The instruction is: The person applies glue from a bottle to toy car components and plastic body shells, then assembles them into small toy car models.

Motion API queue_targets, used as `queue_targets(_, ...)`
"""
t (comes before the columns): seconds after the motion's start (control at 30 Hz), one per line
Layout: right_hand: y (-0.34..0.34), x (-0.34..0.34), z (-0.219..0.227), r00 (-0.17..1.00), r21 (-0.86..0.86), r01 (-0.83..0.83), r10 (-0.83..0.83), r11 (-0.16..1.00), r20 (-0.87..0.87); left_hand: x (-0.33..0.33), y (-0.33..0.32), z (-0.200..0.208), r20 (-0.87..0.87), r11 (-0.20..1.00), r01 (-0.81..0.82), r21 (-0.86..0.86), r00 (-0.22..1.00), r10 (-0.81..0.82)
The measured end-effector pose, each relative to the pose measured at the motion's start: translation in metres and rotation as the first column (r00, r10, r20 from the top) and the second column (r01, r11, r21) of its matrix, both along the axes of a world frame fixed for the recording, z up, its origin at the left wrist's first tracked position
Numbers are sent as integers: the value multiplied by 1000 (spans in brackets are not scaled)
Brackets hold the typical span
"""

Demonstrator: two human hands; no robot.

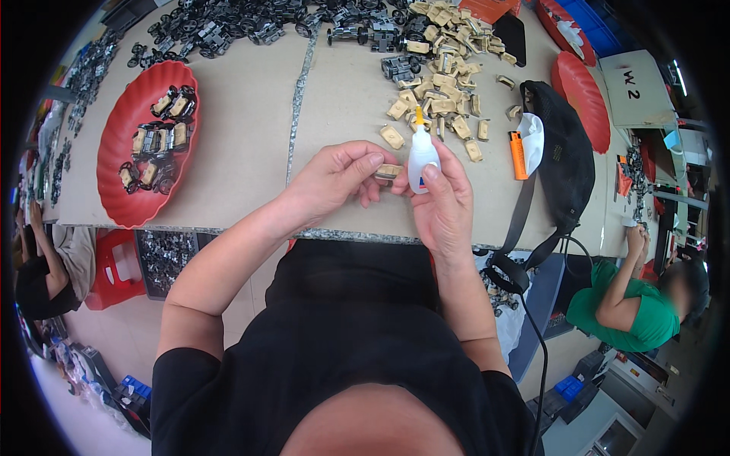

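Observation:
Over the near part of the table, my left hand (331, 181) pinches a small tan toy car body (388, 172) between thumb and fingers. Close beside it, my right hand (449, 216) is closed round a small white squeeze bottle (420, 152), held upright with its orange-yellow nozzle pointing away from me. Loose tan car bodies (445, 95) lie in a heap just beyond my hands, and one single tan body (392, 137) rests nearest to them. At the left, a red scalloped tray (111, 163) holds several black toy cars (160, 138) with tan bodies on them.
Black toy chassis (217, 26) are piled along the far side. To the right lie a black bag (566, 159) with straps, an orange lighter (518, 156) and another red tray (582, 99). A co-worker in green (631, 308) sits at the right; another person (49, 277) is at the left.

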State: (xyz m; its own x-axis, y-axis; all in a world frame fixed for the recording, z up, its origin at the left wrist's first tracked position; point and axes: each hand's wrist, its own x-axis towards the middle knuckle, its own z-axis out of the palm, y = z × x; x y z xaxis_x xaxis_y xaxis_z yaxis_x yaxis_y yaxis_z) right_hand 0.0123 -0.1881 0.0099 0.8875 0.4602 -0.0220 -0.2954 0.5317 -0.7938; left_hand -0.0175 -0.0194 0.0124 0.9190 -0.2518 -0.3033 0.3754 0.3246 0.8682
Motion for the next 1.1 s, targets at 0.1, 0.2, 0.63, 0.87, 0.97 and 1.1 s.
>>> queue_targets(0.1,3,-1,0,1000,-26,17,-17,1000,-7,-2,-2,-2,100,999,-14,45,995,9)
queue_targets(0.2,4,-3,-2,1000,-19,7,-7,1000,-15,-5,-4,-1,220,995,-45,90,975,24)
queue_targets(0.63,-35,14,-13,977,64,213,-212,975,-22,-5,4,-6,136,996,-84,-18,987,86)
queue_targets(0.87,-24,6,-10,973,-43,211,-206,977,103,-7,-1,-9,136,992,-108,61,986,99)
queue_targets(0.97,-24,0,-11,951,-145,262,-229,954,209,-8,0,-8,125,990,-97,105,989,83)
queue_targets(1.1,-23,-5,-13,884,-252,350,-229,902,408,-9,-3,-9,117,982,-127,142,987,111)
